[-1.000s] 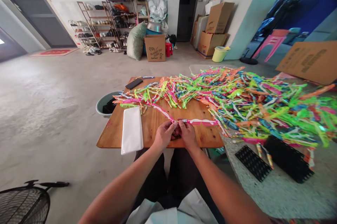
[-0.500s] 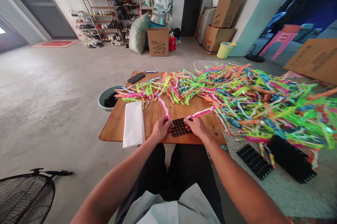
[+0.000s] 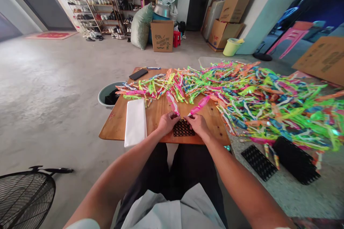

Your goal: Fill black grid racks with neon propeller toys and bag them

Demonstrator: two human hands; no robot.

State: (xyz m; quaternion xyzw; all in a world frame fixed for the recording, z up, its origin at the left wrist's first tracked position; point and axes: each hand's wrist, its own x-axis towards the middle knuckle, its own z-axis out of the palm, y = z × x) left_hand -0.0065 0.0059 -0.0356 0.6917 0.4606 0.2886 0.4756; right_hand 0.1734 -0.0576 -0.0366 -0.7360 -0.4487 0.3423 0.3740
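Note:
My left hand [image 3: 168, 123] pinches the lower end of a pink-and-white plastic strip [image 3: 173, 103], which points up and away from me. In my right hand [image 3: 198, 123], a second pink strip [image 3: 200, 105] is gripped by its lower end and slants up to the right. Between the hands lies a black grid tray [image 3: 184, 129] with rows of holes, at the table's near edge. Fingers of both hands are at its upper corners. Fingertips hide the ends of the strips. Beyond them spreads a large pile of bright plastic strips [image 3: 249, 96].
A white folded sheet or packet [image 3: 135, 122] lies left on the wooden table [image 3: 114, 127], with a dark phone [image 3: 138, 74] behind it. A basin [image 3: 103, 96] stands beside the table. To the right are black trays [image 3: 295, 161] and another tray [image 3: 258, 162]. A fan [image 3: 24, 200] stands lower left.
Both strips now stand steeper; the right one has swung upward from nearly level. My hands have shifted slightly to the tray's upper edge. The whole view has tilted a little.

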